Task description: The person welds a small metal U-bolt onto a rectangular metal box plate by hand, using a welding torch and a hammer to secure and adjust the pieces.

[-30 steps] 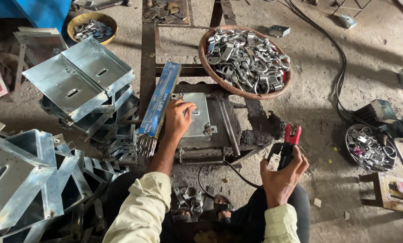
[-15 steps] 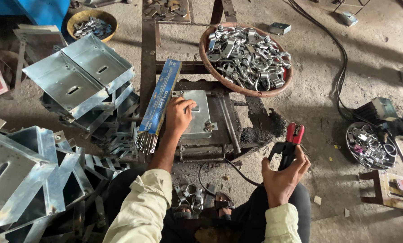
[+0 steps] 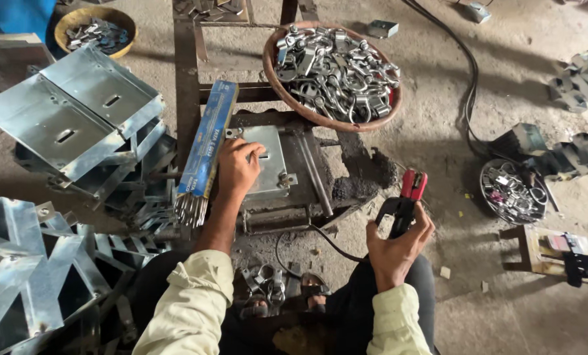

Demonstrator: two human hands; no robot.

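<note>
Our left hand [image 3: 237, 165] lies flat, fingers spread and gripping nothing, on the grey metal plate [image 3: 268, 158] at the centre of the rusty jig [image 3: 307, 190]; our right hand [image 3: 396, 246] is curled tight round the red-and-black electrode holder [image 3: 404, 202], near right of the jig; we cannot tell whether a rod sits in its clamp. We judge the bare palm on the plate the main risk; if the holder strikes there, a burn or shock could follow; its black cable [image 3: 320, 238] loops near our knees and could snag. The blue rod packet [image 3: 205, 148] lies left of the hand, thin grey rods poking out; folded galvanised channels [image 3: 77, 115] are sharp-edged; the far round basin [image 3: 333, 72] holds shiny clamps.
</note>
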